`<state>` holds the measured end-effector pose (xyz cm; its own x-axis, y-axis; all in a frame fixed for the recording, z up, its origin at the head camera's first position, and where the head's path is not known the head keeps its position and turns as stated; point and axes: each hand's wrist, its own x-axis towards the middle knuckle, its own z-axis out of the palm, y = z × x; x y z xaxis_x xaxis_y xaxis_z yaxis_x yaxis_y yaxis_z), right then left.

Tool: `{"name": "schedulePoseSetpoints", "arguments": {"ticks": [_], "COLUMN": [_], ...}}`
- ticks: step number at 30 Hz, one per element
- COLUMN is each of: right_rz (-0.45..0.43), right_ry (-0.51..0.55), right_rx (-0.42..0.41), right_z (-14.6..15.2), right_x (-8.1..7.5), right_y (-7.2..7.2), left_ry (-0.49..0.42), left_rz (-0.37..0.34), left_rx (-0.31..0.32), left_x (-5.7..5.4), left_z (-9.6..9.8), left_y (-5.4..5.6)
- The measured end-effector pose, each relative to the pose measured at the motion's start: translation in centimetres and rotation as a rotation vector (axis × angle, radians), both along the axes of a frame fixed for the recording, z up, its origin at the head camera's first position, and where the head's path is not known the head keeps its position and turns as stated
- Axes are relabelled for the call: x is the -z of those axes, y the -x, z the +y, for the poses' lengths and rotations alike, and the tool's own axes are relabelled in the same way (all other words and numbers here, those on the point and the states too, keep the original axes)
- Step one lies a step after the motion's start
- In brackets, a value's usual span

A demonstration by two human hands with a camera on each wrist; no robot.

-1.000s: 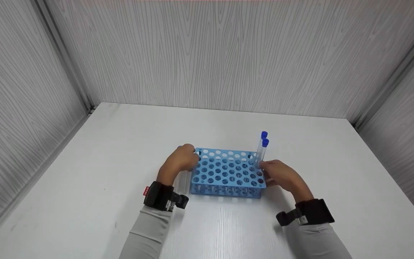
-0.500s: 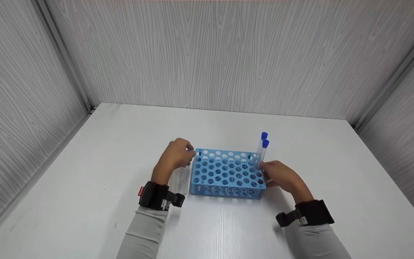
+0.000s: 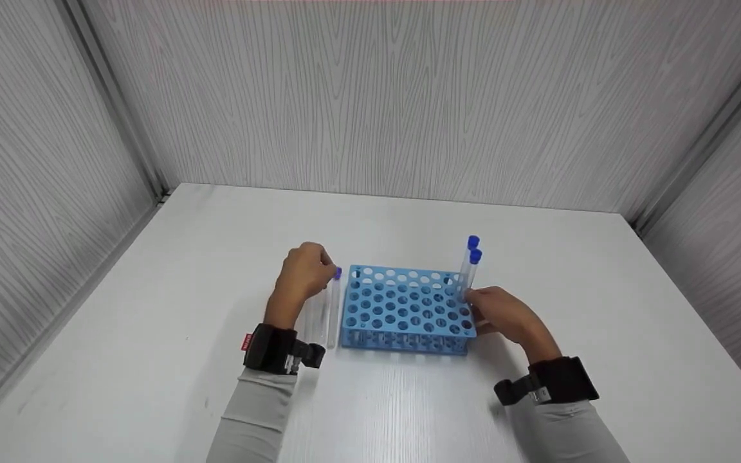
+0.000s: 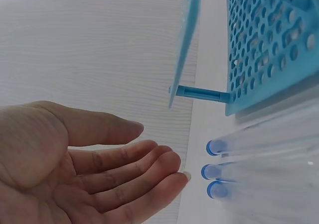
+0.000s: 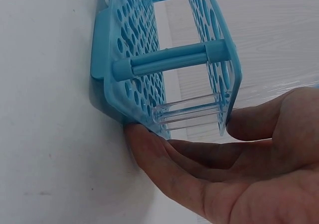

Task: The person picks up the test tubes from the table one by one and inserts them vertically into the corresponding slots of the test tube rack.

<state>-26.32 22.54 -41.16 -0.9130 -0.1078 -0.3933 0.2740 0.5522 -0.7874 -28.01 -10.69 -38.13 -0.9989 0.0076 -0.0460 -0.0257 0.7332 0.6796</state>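
Observation:
My left hand (image 3: 305,270) hovers left of the blue test tube rack (image 3: 402,308), fingers loosely bent and holding nothing. In the left wrist view its fingertips are near the blue caps of three clear test tubes (image 4: 218,189) lying side by side. From the head, one lying tube (image 3: 334,315) shows along the rack's left side; the hand partly covers the others. My right hand (image 3: 505,312) grips the rack's right end, thumb at the top plate and fingers low by the base. Two blue-capped tubes (image 3: 475,256) stand in holes at that end; their lower ends (image 5: 189,112) show between the plates.
The rack stands on a white table (image 3: 402,411), and most of its holes hold no tube. Grey wood-grained panels (image 3: 370,96) enclose the table at the back and both sides. Black camera straps (image 3: 274,348) sit on both wrists.
My left hand has drawn left and slightly back from the rack's left edge, uncovering the cap of a lying tube. My right hand and the rack have stayed in place.

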Motion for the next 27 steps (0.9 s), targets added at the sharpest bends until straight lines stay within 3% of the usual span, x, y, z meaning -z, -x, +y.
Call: {"name": "schedulePoseSetpoints", "arguments": {"ticks": [16,27], "right_rz": [0.003,0.004], "right_ry": [-0.008,-0.011], "right_rx": [0.000,-0.004], "right_z": [-0.1,-0.2], "right_x": [-0.1,-0.1], "right_y": [-0.1,-0.2], "left_ry": [0.093,0.059], "left_rz": [-0.080,-0.232], "left_rx": [-0.048,-0.049], "left_x": [0.8,0.9], "left_z": [-1.2,-1.8], "left_y": [0.4,0.1]}}
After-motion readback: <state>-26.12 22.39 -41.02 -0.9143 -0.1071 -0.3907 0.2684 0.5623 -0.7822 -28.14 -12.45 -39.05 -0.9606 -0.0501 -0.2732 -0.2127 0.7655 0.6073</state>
